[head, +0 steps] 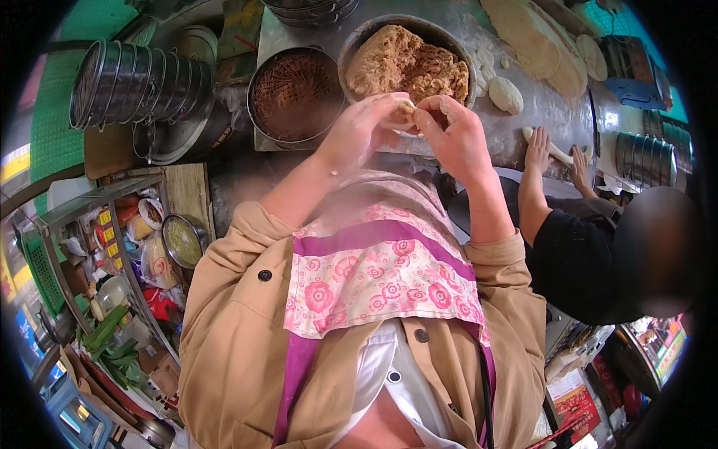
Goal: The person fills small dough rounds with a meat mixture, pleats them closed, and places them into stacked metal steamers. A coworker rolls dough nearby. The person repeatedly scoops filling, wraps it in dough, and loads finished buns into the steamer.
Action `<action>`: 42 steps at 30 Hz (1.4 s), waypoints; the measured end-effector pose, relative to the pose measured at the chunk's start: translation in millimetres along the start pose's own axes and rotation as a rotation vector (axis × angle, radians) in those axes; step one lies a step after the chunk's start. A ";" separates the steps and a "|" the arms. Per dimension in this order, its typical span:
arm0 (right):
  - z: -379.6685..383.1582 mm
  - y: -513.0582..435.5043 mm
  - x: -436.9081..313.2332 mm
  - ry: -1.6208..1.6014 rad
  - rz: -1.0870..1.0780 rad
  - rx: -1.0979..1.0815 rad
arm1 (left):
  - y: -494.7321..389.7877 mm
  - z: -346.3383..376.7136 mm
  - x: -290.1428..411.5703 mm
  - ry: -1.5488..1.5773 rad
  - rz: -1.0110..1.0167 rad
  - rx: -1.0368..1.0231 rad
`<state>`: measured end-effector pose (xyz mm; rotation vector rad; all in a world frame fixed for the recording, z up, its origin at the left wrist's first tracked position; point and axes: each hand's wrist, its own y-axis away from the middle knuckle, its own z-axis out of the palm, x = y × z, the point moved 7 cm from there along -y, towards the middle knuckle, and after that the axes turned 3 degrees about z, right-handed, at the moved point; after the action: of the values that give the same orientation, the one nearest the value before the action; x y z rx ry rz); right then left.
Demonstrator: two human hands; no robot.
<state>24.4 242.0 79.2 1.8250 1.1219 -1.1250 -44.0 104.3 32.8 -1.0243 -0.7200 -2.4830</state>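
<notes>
My left hand (359,129) cups a small piece of pale dough (403,119), partly hidden by the fingers. At its rim, my right hand (459,137) pinches the dough between thumb and fingers. Just beyond both hands stands a metal bowl (343,56) heaped with brown minced filling (387,59). A round steamer tray (297,92) with a dark woven bottom sits to the left of the bowl. To its right, a lump of white dough (505,95) and smaller bits lie on the floury metal table (533,132).
Metal steamer rings (140,84) are stacked at the left, above a shelf rack (101,196) of groceries. On the right, a co-worker's hands (538,149) press a dough roll (555,150). Floured boards (538,45) lie at the far right of the table.
</notes>
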 end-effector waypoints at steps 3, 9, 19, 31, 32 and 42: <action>0.8 0.9 0.9 -0.066 0.005 0.006 | 0.4 -2.8 -4.3 -0.123 0.040 0.022; 1.2 1.0 0.8 0.014 -0.014 0.024 | -0.1 1.3 -1.7 -0.329 0.045 0.073; 4.2 2.4 0.2 -0.088 0.023 -0.022 | -1.2 23.5 10.7 -0.120 0.079 -0.065; 7.2 4.2 -8.2 -0.133 -0.010 -0.066 | -5.9 14.8 6.8 -0.245 0.022 -0.207; 8.1 4.2 -8.3 -0.180 0.030 -0.084 | -5.4 14.3 5.8 -0.200 0.026 -0.161; 5.3 5.0 -17.7 -0.002 -0.204 0.007 | -3.8 2.6 0.8 -0.355 0.031 0.007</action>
<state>23.1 230.1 94.1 1.7435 1.3277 -1.2466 -45.0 108.8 33.8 -1.4830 -0.8065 -2.2938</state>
